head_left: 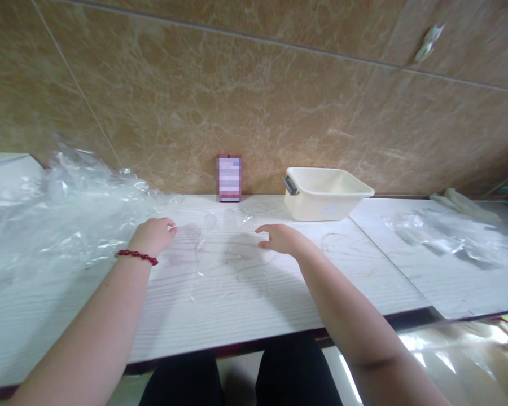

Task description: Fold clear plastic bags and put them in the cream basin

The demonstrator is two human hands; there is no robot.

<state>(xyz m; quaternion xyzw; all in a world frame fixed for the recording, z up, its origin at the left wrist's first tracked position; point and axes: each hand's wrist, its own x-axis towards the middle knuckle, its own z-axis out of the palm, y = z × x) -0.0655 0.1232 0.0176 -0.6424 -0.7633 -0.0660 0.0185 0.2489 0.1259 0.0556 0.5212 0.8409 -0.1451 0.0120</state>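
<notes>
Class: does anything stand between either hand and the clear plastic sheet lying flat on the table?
Nothing visible does. The left hand and right hand rest at the edges of the clear sheet; the cream tub stands behind it, the plastic heap to its left.

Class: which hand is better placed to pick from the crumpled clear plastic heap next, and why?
Probably the left hand: it rests right beside the crumpled clear plastic heap, whereas the right hand lies further across the white wood-grain table.
</notes>
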